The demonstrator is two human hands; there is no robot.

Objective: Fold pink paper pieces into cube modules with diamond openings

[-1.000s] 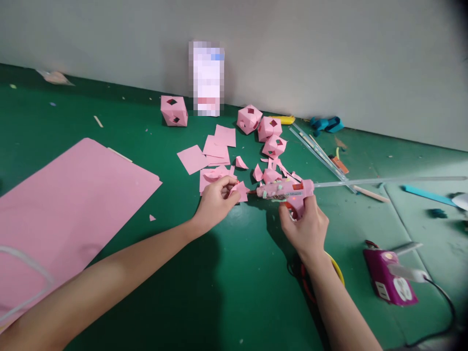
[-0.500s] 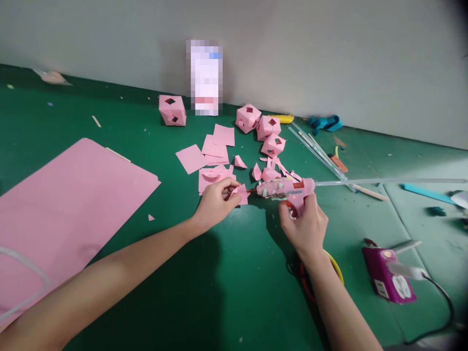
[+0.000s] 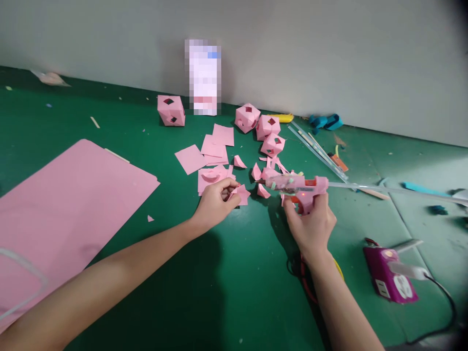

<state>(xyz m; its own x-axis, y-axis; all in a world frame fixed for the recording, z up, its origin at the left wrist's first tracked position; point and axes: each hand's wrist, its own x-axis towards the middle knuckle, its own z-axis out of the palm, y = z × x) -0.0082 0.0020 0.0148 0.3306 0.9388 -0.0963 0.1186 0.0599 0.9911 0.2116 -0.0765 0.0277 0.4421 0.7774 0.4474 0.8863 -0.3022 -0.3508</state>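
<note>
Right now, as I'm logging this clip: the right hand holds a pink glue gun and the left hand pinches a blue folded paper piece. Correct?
Not quite: the head view shows the folded paper piece pinched by the left hand is pink, not blue. The right hand does hold the pink glue gun.

Far box (image 3: pixel 203 78) at wall: pixelated, label unreadable. Pink sheet (image 3: pixel 73 204) cut by left edge. Glue stick (image 3: pixel 402 191) runs off right edge. Glue gun (image 3: pixel 296 183) grip buried in right hand (image 3: pixel 310 226). Paper piece (image 3: pixel 242 194) half covered by left hand (image 3: pixel 214 204). Loop (image 3: pixel 340 269) under right wrist mostly hidden.
</note>
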